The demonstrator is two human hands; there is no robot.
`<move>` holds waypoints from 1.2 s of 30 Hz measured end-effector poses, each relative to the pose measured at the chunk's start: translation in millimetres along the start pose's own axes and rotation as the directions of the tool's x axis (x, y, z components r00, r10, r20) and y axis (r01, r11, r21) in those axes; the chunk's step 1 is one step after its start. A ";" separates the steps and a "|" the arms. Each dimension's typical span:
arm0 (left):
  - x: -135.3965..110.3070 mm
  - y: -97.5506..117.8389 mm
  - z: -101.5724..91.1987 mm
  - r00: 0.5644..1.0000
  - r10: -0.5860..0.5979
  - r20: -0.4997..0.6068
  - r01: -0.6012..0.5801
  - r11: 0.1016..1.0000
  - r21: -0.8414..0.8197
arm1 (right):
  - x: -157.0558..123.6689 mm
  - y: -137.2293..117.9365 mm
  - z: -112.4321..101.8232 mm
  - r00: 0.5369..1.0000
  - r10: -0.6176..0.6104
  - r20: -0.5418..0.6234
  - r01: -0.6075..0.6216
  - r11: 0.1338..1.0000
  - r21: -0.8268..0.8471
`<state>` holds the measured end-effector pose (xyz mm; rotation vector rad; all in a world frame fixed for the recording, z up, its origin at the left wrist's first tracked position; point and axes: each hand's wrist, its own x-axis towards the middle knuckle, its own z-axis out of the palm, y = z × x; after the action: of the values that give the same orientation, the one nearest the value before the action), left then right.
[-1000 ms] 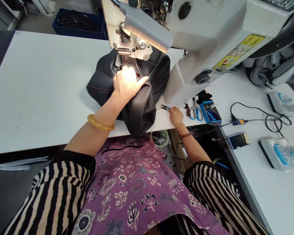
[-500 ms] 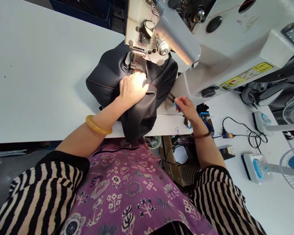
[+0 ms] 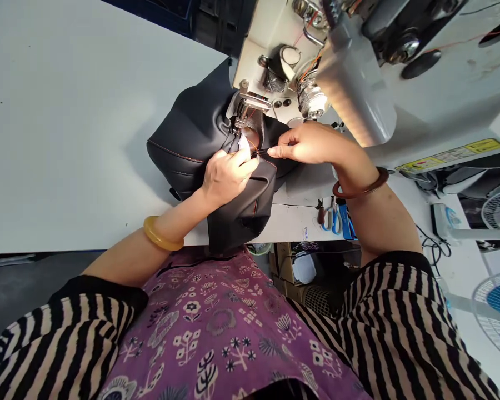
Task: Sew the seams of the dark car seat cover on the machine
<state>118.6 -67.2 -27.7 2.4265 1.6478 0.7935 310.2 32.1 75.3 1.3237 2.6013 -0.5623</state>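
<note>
A black leather-like cover (image 3: 187,130) with orange stitching lies bunched under the presser foot (image 3: 240,118) of a sewing machine. My left hand (image 3: 229,175) is closed on the cover just in front of the foot, thumb and fingers pinched together. From the right, my right hand (image 3: 302,145) grips dark, narrow thread snips (image 3: 260,153), their tips beside my left fingertips. An orange thread (image 3: 252,143) runs there from the needle area. Most of the snips' handle is hidden inside my right hand.
The machine's lamp (image 3: 354,83) hangs over the right hand. Blue-handled scissors (image 3: 332,219) lie near the table's front edge. Small fans (image 3: 498,300) stand at the far right, with a black cable (image 3: 433,250) near them. Below the edge sits a cardboard box (image 3: 285,264).
My right hand has come up and left with the snips, from beside the machine bed to the needle area. My left hand has drawn slightly back from the presser foot. The view has shifted.
</note>
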 end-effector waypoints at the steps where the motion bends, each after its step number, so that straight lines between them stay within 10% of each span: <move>1: -0.2 -1.1 0.6 1.000 0.016 -0.007 -0.016 1.000 0.009 | 1.1 2.9 -1.0 1.000 -0.008 -0.003 0.008 0.999 -0.033; 17: -1.9 -4.6 5.1 0.998 0.045 -0.037 -0.046 0.999 -0.016 | -27.8 -20.0 -2.9 0.974 0.224 -0.031 -0.222 0.974 0.045; 22: 4.0 10.8 0.2 0.995 0.077 -0.068 -0.079 0.996 -0.031 | -91.1 38.3 82.1 0.954 0.300 0.030 -0.282 0.852 0.441; 25: 2.8 18.0 -3.6 0.973 0.122 -0.196 -0.156 0.974 -0.166 | -115.7 57.5 160.1 0.818 0.570 0.076 -0.506 0.652 0.565; 29: -29.3 4.5 -4.4 0.918 -0.116 -0.379 0.011 0.963 -0.268 | -127.9 59.2 212.4 0.701 0.701 -0.129 -0.533 0.636 0.558; 32: -70.3 -12.9 2.2 0.903 -0.326 -0.280 0.250 0.928 -0.276 | -122.4 50.0 189.9 0.682 0.685 -0.254 -0.470 0.678 0.566; 36: -108.8 -16.0 10.4 0.907 -0.419 0.045 0.415 0.868 -0.273 | -93.6 18.2 122.1 0.834 0.501 -0.230 -0.246 0.712 0.658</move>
<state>80.0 -155.6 -81.7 1.7900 1.8309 0.8957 377.8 -76.9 -11.6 2.3367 2.3622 -1.2358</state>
